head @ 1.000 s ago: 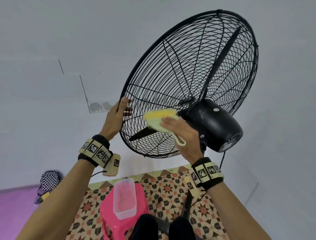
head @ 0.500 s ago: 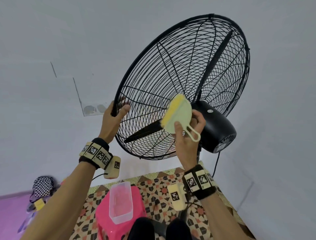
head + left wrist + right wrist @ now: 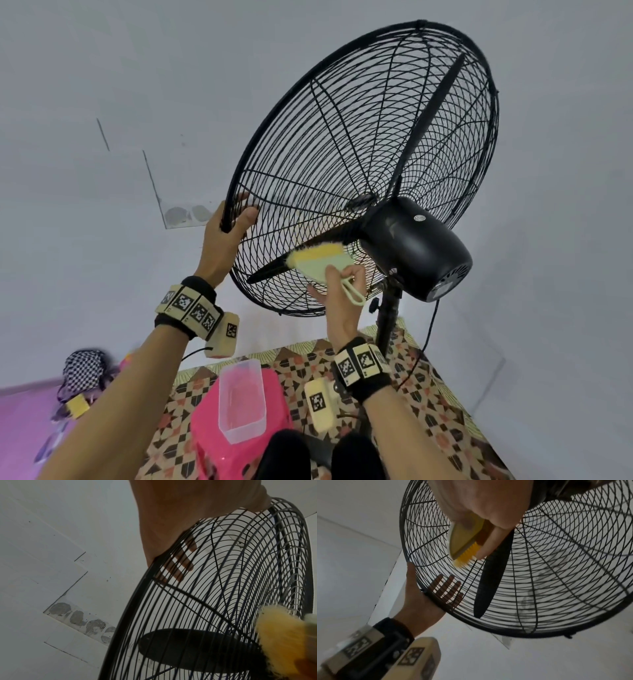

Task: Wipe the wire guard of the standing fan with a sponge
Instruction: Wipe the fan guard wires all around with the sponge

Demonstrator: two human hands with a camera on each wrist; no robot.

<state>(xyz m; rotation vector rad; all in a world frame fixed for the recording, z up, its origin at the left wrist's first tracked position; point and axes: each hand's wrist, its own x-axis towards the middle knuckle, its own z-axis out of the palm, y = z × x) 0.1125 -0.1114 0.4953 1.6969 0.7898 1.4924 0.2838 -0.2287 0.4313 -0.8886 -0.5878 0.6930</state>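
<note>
The standing fan's black wire guard (image 3: pixel 359 137) tilts above me, its black motor housing (image 3: pixel 414 246) on the near side. My left hand (image 3: pixel 227 233) grips the guard's rim at the lower left, thumb on the near side and fingers (image 3: pixel 447 588) on the far side of the wires. My right hand (image 3: pixel 342 291) holds a pale green sponge with a yellow scrubbing face (image 3: pixel 322 262) by its back and loop handle. The yellow face (image 3: pixel 464 557) presses on the rear wires just left of the motor, over a black blade (image 3: pixel 489 585).
The fan's pole (image 3: pixel 387 322) and cord (image 3: pixel 424 342) run down to a patterned mat (image 3: pixel 428 394). A pink stool (image 3: pixel 212 442) below me bears a clear plastic container (image 3: pixel 241 401). A checkered bag (image 3: pixel 85 370) lies at the left. White walls stand close behind.
The sponge has turned from standing on edge to lying flat against the wires, a little lower and to the left. My left hand keeps its grip on the rim.
</note>
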